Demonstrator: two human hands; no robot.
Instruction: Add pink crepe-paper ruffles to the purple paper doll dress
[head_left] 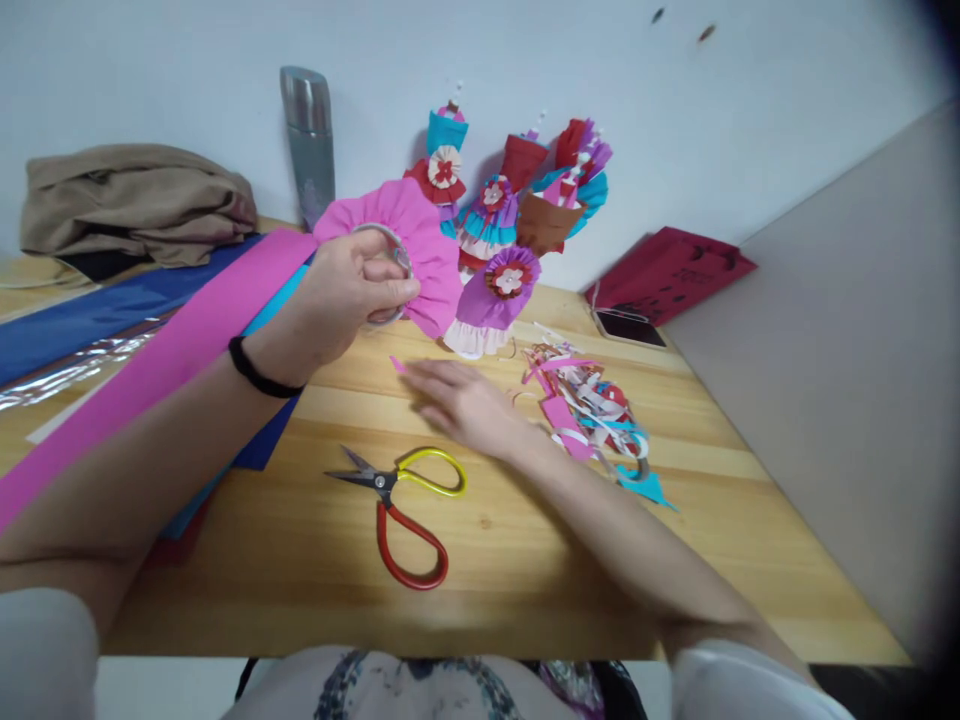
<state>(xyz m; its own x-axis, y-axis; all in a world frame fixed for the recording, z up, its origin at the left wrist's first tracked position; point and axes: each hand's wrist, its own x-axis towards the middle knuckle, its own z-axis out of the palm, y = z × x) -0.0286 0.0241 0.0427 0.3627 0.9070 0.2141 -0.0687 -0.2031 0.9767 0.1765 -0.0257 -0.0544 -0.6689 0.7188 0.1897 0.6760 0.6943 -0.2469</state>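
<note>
My left hand (pixel 341 290) is closed on a ring, perhaps a roll of tape, with pink ruffled paper (pixel 429 250) fanned around its outer side. A long flat pink strip (pixel 180 330) runs from beside this hand to the lower left, partly behind my forearm. My right hand (pixel 461 400) lies low over the table with fingers stretched out, their tips at a small pink scrap (pixel 397 364). Below both hands, scissors (pixel 384 482) with one yellow and one red handle lie spread apart on the wood.
Ruffled paper dress figures (pixel 506 200) stand against the wall. Paper scraps (pixel 592 400) are heaped right of my right hand. Farther right are a phone (pixel 630 328) and a red bag (pixel 675 270). Left lie blue sheets (pixel 135 305), brown cloth (pixel 139 200) and a flask (pixel 309 150).
</note>
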